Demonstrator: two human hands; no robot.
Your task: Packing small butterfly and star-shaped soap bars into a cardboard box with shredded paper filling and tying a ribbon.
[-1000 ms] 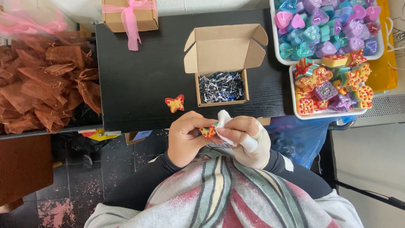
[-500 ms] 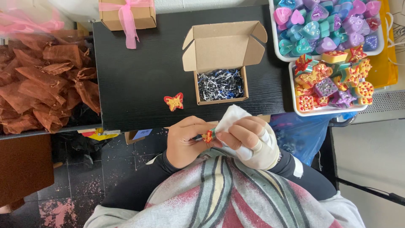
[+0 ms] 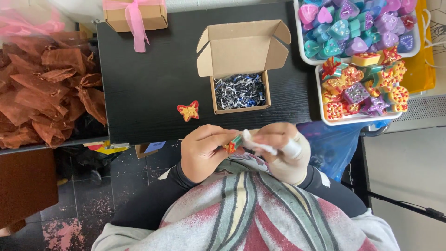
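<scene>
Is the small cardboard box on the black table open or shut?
Open: the cardboard box has its flaps spread, showing dark shredded paper inside.

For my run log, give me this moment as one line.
left hand: holds small red-green piece | right hand: white cloth against it | open box: shredded paper | butterfly piece: on table

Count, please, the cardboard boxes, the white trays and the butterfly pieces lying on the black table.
Cardboard boxes: 2, the open box with shredded paper and the closed box with a pink ribbon
White trays: 2, the upper tray and the lower tray
Butterfly pieces: 1, the butterfly
Total: 5
</scene>
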